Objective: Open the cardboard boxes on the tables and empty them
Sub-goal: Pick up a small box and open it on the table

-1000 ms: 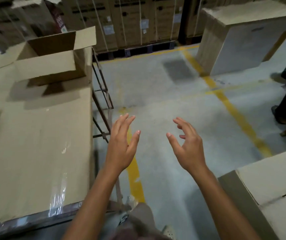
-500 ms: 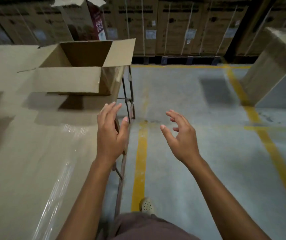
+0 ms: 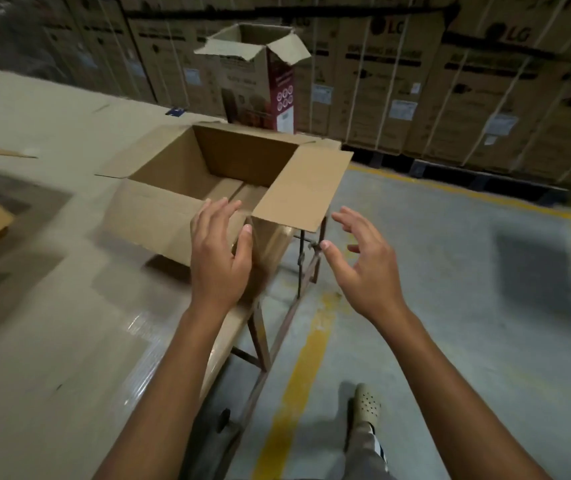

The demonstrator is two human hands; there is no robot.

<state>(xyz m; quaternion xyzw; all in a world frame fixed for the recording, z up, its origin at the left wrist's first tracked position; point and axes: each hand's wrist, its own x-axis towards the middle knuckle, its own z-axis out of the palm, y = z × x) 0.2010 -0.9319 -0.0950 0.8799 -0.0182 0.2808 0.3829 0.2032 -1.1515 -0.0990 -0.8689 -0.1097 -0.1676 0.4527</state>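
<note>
Head view: our left hand (image 3: 220, 251), fingers loosely spread, is at the near corner of the open cardboard box (image 3: 159, 216); we cannot tell if it touches. Our right hand (image 3: 363, 265), spread and empty, hangs past the tabletop's (image 3: 52, 323) right edge, where the box sits.
</note>
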